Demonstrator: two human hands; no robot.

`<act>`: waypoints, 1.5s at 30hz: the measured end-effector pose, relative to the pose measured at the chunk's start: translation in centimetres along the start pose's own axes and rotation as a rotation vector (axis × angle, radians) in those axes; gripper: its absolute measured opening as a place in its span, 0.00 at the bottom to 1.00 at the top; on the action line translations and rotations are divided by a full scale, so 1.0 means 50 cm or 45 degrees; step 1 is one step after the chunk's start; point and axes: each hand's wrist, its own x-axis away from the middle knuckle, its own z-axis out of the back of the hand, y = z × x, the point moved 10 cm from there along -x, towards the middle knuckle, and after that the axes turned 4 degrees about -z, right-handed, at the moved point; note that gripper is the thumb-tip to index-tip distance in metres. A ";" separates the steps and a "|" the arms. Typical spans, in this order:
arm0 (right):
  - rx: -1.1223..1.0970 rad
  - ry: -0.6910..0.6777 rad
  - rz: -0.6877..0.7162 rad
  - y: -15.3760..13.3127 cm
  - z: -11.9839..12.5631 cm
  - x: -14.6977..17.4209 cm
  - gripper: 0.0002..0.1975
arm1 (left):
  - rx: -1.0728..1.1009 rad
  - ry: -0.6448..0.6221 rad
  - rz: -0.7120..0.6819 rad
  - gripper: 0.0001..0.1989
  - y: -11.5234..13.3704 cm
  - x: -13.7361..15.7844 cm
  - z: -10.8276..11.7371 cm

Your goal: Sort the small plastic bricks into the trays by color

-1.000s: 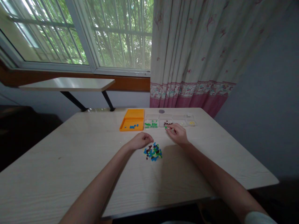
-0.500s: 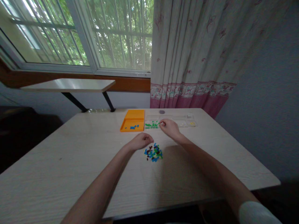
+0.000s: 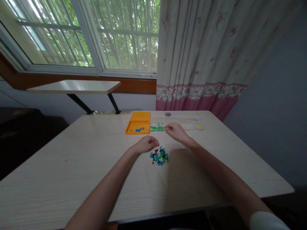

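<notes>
A mixed pile of small blue, green, brown and pale building bricks [image 3: 160,156] lies on the table. Just behind its left edge is my left hand [image 3: 145,144], fingers curled together; whatever they may hold is hidden. My right hand [image 3: 177,132] reaches over a clear divided plastic case [image 3: 188,120], fingertips pinched at the edge of the compartment with green bricks [image 3: 157,127]. Anything in that pinch is too small to name. To the left of the clear case stands an open orange box [image 3: 140,116] with several blue bricks [image 3: 139,129] in it.
Yellow bricks [image 3: 199,126] sit in the clear case's right end. A round grey disc [image 3: 168,114] lies at the table's back edge. A raised white shelf [image 3: 79,86] on black legs stands at the back left. Behind the table hang a curtain [image 3: 192,64] and a barred window.
The camera view has shifted slightly, moving the scene a little to the right. Both hands stay in nearly the same places, with my right hand's pinch still at the green bricks.
</notes>
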 end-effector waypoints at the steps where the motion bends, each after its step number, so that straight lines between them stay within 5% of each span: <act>1: -0.024 -0.060 0.058 -0.008 -0.007 0.015 0.11 | -0.014 -0.029 0.003 0.13 0.001 0.003 0.000; 6: -0.085 -0.265 0.187 -0.031 -0.041 0.085 0.09 | -0.116 -0.258 -0.001 0.10 0.007 0.029 0.005; 13: -0.157 -0.317 0.144 -0.046 -0.059 0.117 0.09 | -0.275 -0.430 0.016 0.10 0.006 0.052 0.007; 32: -0.183 -0.242 0.120 -0.046 -0.051 0.120 0.09 | -0.407 -0.276 -0.028 0.09 0.024 0.029 -0.005; 45: -0.140 -0.257 0.139 -0.048 -0.050 0.121 0.10 | -0.492 -0.076 -0.106 0.12 0.017 0.016 0.030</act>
